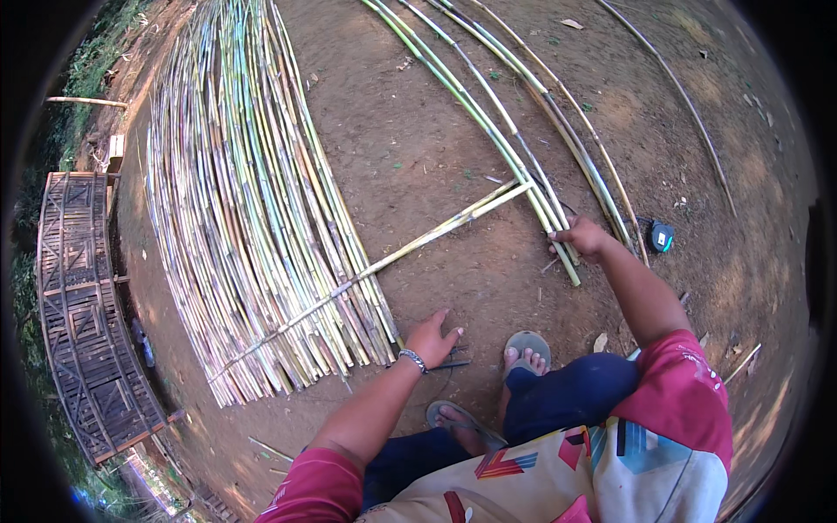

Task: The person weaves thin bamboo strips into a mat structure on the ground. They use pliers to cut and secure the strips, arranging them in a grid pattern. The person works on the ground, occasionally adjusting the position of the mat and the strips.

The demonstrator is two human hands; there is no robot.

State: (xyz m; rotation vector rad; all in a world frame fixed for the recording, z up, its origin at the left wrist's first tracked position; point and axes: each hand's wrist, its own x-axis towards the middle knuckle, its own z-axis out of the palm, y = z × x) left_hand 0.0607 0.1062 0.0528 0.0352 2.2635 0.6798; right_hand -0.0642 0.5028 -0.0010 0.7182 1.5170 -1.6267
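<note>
A broad row of long, thin bamboo poles point(248, 200) lies side by side on the ground at the left. Across its near end runs a crosswise bamboo pole point(410, 248), reaching right to a few loose bamboo poles point(493, 131). My right hand point(582, 240) has its fingers closed round the near end of one of these loose poles. Just right of the row's near corner, my left hand point(429, 340) hovers with fingers apart and nothing in it. Beneath it are thin dark pieces point(452, 364), partly hidden and too small to name.
A dark tape measure point(660, 237) with a light face lies right of my right hand. More bamboo poles point(602, 187) run beside it, and a single thin pole point(684, 96) lies farther right. A slatted bamboo platform point(91, 314) stands at the far left. My sandalled feet point(527, 353) are close by.
</note>
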